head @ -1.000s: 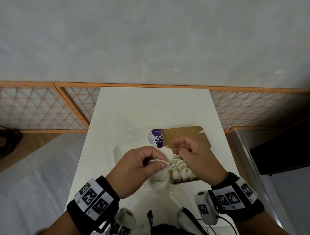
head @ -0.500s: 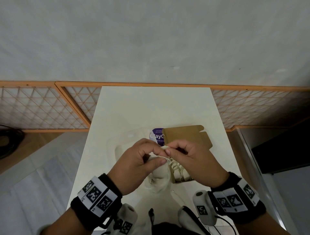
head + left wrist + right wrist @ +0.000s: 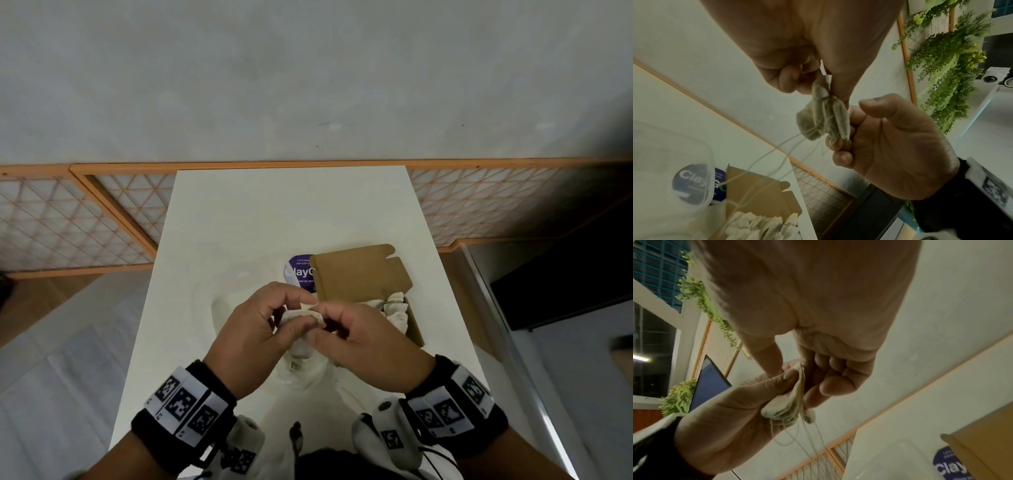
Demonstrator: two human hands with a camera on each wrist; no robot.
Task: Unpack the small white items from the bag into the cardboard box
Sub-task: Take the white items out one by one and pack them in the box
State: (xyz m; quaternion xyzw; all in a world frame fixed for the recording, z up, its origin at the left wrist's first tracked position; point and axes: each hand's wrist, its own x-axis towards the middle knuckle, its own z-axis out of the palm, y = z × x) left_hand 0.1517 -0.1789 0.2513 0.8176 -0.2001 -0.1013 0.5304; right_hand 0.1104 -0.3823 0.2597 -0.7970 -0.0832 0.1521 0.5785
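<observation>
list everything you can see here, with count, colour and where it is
tea bags: a small bunch, white, strings dangling, pinched between both hands above the table
tea bags in box: many, white, packed in the box
box: one, brown cardboard, lid open, on the table right of centre
plastic bag: one, clear, under the hands
label: one, purple and white, left of the box lid
table: one, white, against the wall
lattice panels: orange frames, along the wall base
plants: green, hanging on the wall
wristbands: two, black with coded tags
left hand: pinches the bunch
right hand: pinches the bunch
</observation>
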